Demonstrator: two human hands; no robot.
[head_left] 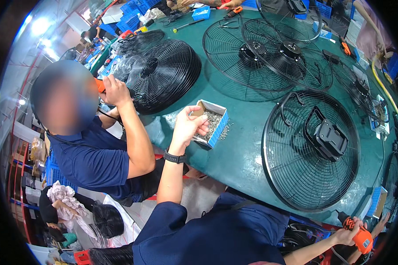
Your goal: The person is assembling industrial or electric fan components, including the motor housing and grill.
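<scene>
Screws (215, 118) are held in the box (219, 131) just right of and beneath the curled left hand (190, 125); whether any is pinched cannot be told. The driver (362, 240) is gripped by the farther right hand (346, 236).

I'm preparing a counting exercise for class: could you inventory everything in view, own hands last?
table: one, green, centre
nearest fan: one, black, table's near right
far fans: several, black, far side
left fan: one, black, table's left
screw box: one, blue and white, near table edge
screws: many, silvery, in and beside the box
power screwdriver: one, orange and black, lower right
other tools: at least two, orange, tabletop
crates: several, blue, background
ceiling lights: several, white, upper left
co-worker: one nearby, navy shirt, left
watch: one, black, left wrist
left hand: one, bare, over screw box
right hand: one, bare, gripping the power screwdriver
</scene>
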